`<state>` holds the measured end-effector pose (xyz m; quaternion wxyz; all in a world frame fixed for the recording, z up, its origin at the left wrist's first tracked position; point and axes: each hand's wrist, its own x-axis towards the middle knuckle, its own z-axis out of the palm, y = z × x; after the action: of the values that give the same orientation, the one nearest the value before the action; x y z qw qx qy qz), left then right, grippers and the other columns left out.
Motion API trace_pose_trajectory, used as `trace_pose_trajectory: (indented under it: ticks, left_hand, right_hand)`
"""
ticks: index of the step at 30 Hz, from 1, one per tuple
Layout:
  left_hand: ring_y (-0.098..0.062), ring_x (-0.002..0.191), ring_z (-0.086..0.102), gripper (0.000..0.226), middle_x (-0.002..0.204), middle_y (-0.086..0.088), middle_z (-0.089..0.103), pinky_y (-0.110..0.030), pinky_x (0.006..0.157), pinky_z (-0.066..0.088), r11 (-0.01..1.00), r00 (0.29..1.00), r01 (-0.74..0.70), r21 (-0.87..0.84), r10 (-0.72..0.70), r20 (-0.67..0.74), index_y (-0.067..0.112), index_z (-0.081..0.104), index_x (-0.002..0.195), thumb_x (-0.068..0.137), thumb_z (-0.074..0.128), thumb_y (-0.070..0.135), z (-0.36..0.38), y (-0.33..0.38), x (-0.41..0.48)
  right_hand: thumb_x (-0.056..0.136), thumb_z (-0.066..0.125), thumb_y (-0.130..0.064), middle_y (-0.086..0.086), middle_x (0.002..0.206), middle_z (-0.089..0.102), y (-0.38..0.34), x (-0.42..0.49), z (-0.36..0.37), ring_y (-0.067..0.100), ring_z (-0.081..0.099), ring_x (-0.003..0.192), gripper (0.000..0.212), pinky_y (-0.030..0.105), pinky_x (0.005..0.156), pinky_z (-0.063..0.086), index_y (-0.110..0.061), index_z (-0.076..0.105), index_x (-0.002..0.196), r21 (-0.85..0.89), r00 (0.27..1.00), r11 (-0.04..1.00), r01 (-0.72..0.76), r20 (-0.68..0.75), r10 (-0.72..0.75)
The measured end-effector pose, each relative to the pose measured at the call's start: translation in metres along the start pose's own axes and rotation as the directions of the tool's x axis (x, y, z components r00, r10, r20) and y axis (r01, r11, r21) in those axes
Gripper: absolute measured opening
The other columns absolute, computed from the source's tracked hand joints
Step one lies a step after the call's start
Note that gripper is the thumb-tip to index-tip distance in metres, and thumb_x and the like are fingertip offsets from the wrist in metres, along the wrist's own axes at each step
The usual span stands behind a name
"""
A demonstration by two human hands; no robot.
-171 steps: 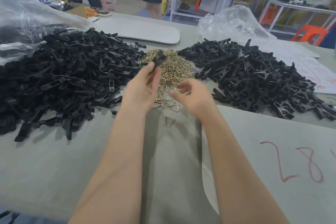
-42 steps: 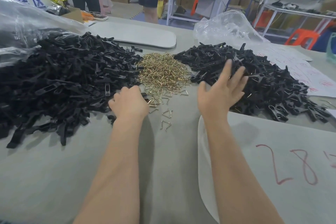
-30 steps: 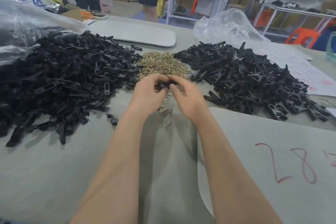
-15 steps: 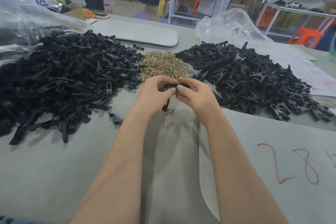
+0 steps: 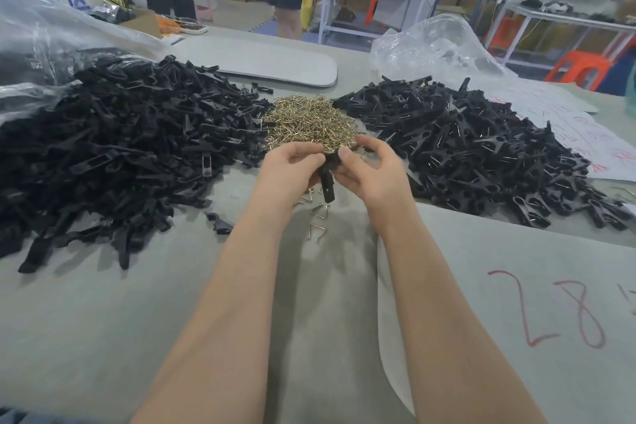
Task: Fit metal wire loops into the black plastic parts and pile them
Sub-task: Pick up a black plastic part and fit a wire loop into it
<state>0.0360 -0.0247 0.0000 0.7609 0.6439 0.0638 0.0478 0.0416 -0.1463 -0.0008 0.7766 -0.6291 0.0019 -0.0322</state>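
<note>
**One black part held between both hands over the loose loops**

A clear plastic bag was seen at the far left of the tabletop, with black parts showing dimly through its film. A second clear bag lay crumpled behind the right pile; what it held could not be made out.

Three heaps were laid out across the tabletop. A broad left pile of black parts was spread beside a smaller heap of brass-coloured wire loops in the middle. Just right of that lay a right pile of black parts, in which thin metal glints were visible. A few loose wire loops were scattered on the tabletop nearer the person.

The black plastic part was held above those loose loops, in front of the wire heap. It was long and narrow, hanging roughly upright with its lower end free. The left hand and the right hand were brought close together, both pinching the part's upper end with curled fingers. Whether a loop was seated in it could not be told.

A grey board marked with red figures lay at the near right.
</note>
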Motion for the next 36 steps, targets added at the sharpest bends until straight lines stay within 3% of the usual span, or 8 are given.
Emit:
trace_pose_trajectory:
  ticks: [3, 6, 11, 16, 22, 27, 30, 36]
  left_hand:
    - [-0.016, 0.074, 0.065, 0.014, 0.076, -0.003, 0.064, -0.028, 0.079, 0.056, 0.978, 0.998, -0.055, 0.2, 0.061, -0.024, 0.017, 0.064, 0.08, 0.085, 0.064, 0.004, 0.0023, -0.0036, 0.0008]
    - [-0.023, 0.084, 0.065, 0.017, 0.078, -0.005, 0.063, -0.036, 0.085, 0.054, 0.961, 0.996, -0.072, 0.267, 0.081, -0.023, 0.018, 0.061, 0.077, 0.085, 0.066, 0.004, 0.0035, -0.0048, 0.0014]
    - [-0.001, 0.068, 0.058, 0.013, 0.079, 0.005, 0.065, -0.011, 0.059, 0.043, 0.989, 0.997, -0.029, 0.143, 0.039, -0.064, 0.019, 0.064, 0.085, 0.086, 0.066, 0.006, -0.0006, -0.0066, 0.0027]
    - [0.003, 0.07, 0.058, 0.018, 0.084, 0.006, 0.066, -0.006, 0.058, 0.042, 0.994, 0.999, -0.041, 0.097, 0.042, -0.016, 0.013, 0.065, 0.102, 0.086, 0.065, 0.005, 0.0026, -0.0048, 0.0013]
    - [0.004, 0.065, 0.06, 0.017, 0.078, 0.006, 0.066, -0.005, 0.053, 0.041, 0.983, 0.996, -0.093, 0.157, 0.094, 0.0, 0.019, 0.064, 0.089, 0.085, 0.065, 0.003, 0.0037, -0.0043, 0.0004]
    - [-0.006, 0.067, 0.062, 0.016, 0.075, 0.003, 0.065, -0.018, 0.062, 0.049, 0.992, 0.999, -0.047, 0.117, 0.048, -0.006, 0.02, 0.062, 0.083, 0.085, 0.065, 0.005, 0.0031, -0.0049, 0.0005]
    - [-0.005, 0.064, 0.065, 0.015, 0.075, 0.002, 0.066, -0.016, 0.059, 0.051, 0.996, 0.999, -0.042, 0.081, 0.041, 0.012, 0.019, 0.061, 0.083, 0.087, 0.064, 0.005, 0.0031, -0.0048, -0.0001]
    - [-0.012, 0.077, 0.067, 0.014, 0.085, 0.002, 0.068, -0.024, 0.072, 0.054, 0.992, 0.998, -0.05, 0.116, 0.046, 0.032, 0.019, 0.061, 0.094, 0.089, 0.062, 0.006, 0.0037, -0.0046, 0.0008]
  right_hand:
    - [0.089, 0.062, -0.006, 0.018, 0.105, 0.066, 0.0018, 0.0016, 0.0007, 0.024, 0.067, 0.093, 0.031, 0.03, 0.085, 0.056, -0.001, 0.052, 0.118, -0.028, 1.0, 0.999, -0.029, -0.008, 0.029]
    - [0.09, 0.057, 0.0, 0.013, 0.098, 0.068, 0.0028, 0.0004, 0.002, 0.023, 0.065, 0.095, 0.013, 0.027, 0.087, 0.055, -0.005, 0.064, 0.099, -0.123, 0.997, 0.992, 0.028, 0.08, -0.018]
    - [0.091, 0.055, -0.001, 0.013, 0.104, 0.068, 0.0009, 0.0019, -0.0026, 0.017, 0.063, 0.096, 0.021, 0.028, 0.09, 0.052, -0.002, 0.063, 0.111, -0.21, 0.993, 0.973, 0.097, 0.08, -0.082]
    - [0.092, 0.054, -0.001, 0.001, 0.096, 0.066, 0.0002, 0.0023, -0.0039, 0.005, 0.061, 0.087, 0.023, 0.015, 0.076, 0.051, -0.01, 0.063, 0.111, -0.301, 0.989, 0.943, 0.142, 0.074, -0.126]
    - [0.09, 0.052, 0.006, -0.013, 0.086, 0.066, -0.0019, 0.0014, -0.0024, -0.009, 0.062, 0.076, 0.032, 0.013, 0.078, 0.049, -0.018, 0.063, 0.107, -0.363, 0.971, 0.901, 0.237, 0.119, -0.208]
    - [0.09, 0.055, 0.003, 0.0, 0.095, 0.067, -0.0021, 0.0009, -0.0023, 0.009, 0.063, 0.091, 0.025, 0.032, 0.091, 0.051, -0.009, 0.063, 0.111, -0.368, 0.976, 0.904, 0.217, 0.1, -0.193]
    - [0.09, 0.056, 0.001, 0.011, 0.104, 0.068, -0.0015, 0.0016, -0.0028, 0.022, 0.063, 0.102, 0.025, 0.042, 0.096, 0.049, -0.003, 0.061, 0.114, -0.349, 0.982, 0.918, 0.188, 0.069, -0.175]
    - [0.09, 0.055, 0.001, 0.018, 0.108, 0.067, 0.0, 0.004, -0.004, 0.025, 0.064, 0.103, 0.027, 0.036, 0.09, 0.053, 0.001, 0.06, 0.116, -0.335, 0.988, 0.929, 0.157, 0.053, -0.148]
